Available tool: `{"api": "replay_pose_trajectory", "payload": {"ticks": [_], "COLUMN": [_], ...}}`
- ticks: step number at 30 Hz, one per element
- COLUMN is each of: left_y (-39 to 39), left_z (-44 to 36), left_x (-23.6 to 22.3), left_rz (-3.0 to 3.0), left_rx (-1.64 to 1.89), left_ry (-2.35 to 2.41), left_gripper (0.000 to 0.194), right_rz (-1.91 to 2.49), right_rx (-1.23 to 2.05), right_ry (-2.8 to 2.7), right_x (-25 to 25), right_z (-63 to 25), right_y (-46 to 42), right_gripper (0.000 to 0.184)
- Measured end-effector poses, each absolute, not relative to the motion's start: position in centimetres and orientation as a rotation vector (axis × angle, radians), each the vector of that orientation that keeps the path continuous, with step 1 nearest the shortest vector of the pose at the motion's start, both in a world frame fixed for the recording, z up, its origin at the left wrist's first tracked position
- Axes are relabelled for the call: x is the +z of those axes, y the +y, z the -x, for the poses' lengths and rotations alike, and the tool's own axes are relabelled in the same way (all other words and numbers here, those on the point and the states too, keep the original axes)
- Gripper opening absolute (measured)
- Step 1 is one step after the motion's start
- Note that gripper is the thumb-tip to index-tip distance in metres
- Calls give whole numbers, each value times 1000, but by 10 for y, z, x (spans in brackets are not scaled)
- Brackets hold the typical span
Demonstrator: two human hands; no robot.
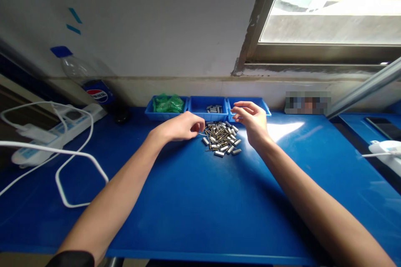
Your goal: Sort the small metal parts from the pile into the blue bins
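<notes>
My left hand (189, 126) is at the left edge of a pile of small metal parts (219, 137), its fingers curled in a pinch. A thin metal pin (202, 134) shows at those fingertips. The pile mixes silvery block-like pieces with thin brass-coloured pins or screws. Over the right blue bin (266, 108) hangs my right hand (253, 121), fingers apart and nothing visible between them; it hides much of that bin's inside. Several grey metal pieces (214, 109) lie in the middle blue bin (196, 106). The left blue bin (152, 113) holds green plastic bags (169, 103).
A cola bottle (97, 89) stands at the back left of the blue table (200, 208). In front of it are a white power strip (37, 142) and looped white cables (72, 205). A blurred-out item (308, 103) leans at the back right. A phone (384, 127) lies far right.
</notes>
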State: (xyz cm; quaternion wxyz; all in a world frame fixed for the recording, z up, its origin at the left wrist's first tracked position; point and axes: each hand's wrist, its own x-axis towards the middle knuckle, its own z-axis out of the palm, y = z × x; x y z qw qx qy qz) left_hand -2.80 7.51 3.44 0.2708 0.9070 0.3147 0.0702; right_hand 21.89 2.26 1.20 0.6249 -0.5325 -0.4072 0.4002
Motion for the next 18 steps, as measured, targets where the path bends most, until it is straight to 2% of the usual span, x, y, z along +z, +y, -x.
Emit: {"api": "replay_pose_trajectory", "payload": {"ticks": [4,9,14,18], "left_y": [73,69,66,66], "left_z": [27,17,9,7], "left_x": [44,47,42,36], "left_rz": [-2366,-2267,-2075,-2043], "left_rx": [372,761,1012,1080], "left_ry": [832,820,792,790], "left_gripper": [18,12,24,28], "right_rz": [1220,1225,1207,1067], "right_rx": [977,1035,1185,1332], "right_ry": [-977,-1064,-1173,-1213], "right_x": [11,9,13,12], "right_z": [-219,-218,-217,-217], "right_y": [23,23,19,17], "right_gripper": [25,23,28,36]}}
